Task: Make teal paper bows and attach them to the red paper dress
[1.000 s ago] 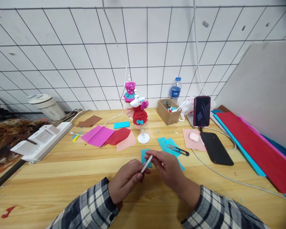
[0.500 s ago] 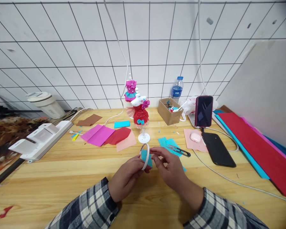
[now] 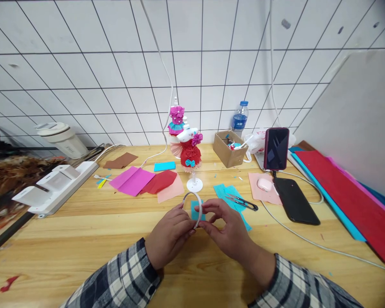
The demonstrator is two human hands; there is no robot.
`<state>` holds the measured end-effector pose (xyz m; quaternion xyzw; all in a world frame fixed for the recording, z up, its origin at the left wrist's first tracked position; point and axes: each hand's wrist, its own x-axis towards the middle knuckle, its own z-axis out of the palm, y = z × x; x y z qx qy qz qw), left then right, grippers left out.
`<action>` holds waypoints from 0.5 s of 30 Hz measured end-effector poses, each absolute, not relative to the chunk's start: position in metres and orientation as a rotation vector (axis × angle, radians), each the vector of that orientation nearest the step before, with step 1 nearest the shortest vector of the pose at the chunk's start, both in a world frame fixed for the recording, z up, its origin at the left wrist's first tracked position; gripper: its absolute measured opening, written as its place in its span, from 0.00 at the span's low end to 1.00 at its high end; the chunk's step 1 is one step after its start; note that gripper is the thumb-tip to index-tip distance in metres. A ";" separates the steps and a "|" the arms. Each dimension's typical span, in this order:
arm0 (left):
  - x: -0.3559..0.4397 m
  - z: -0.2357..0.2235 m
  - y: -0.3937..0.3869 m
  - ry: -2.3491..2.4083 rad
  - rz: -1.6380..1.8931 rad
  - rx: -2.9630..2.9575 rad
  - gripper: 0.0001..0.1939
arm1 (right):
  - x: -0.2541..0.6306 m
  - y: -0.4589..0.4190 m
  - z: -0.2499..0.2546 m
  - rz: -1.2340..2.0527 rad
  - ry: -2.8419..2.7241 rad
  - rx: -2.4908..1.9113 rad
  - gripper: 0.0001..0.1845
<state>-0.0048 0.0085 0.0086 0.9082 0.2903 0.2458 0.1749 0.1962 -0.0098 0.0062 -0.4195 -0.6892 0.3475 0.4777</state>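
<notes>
A thin white ring that looks like a roll of tape (image 3: 199,210) stands on edge between my hands. My left hand (image 3: 171,231) is closed on its lower left side. At the right rim are the thumb and index fingertip of my right hand (image 3: 226,229), curled and touching it. Behind the ring, a small blue paper piece (image 3: 194,211) lies on the table. Just beyond stands a figure dressed in red crepe paper (image 3: 191,155) on a white round base (image 3: 194,185). Thread snips (image 3: 244,202) rest on blue paper scraps (image 3: 223,191) right of my right hand.
Magenta paper (image 3: 131,180), red paper (image 3: 160,182) and pink paper (image 3: 171,190) lie left of centre. A cardboard box (image 3: 229,154) and a bottle (image 3: 239,117) stand behind. A black phone (image 3: 297,201) with cables lies right; a power strip (image 3: 60,188) lies left.
My right thumb and index finger have come onto the ring's rim. The ring has turned so its opening shows wider. The view has shifted slightly.
</notes>
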 end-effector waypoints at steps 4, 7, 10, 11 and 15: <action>-0.002 0.007 0.008 0.882 0.659 2.621 0.10 | 0.195 -0.009 0.006 0.845 -1.701 -1.054 0.10; -0.002 0.010 0.011 0.972 0.562 2.645 0.11 | 0.196 -0.007 0.004 0.812 -1.776 -1.150 0.05; -0.025 0.014 0.019 1.158 0.478 2.628 0.13 | 0.199 -0.007 0.000 0.679 -1.894 -1.259 0.08; -0.039 0.015 0.020 1.228 0.511 2.597 0.16 | 0.201 -0.008 -0.001 0.631 -1.944 -1.268 0.08; -0.113 0.020 0.003 1.677 0.751 2.157 0.20 | 0.205 -0.012 -0.003 0.667 -2.077 -1.214 0.08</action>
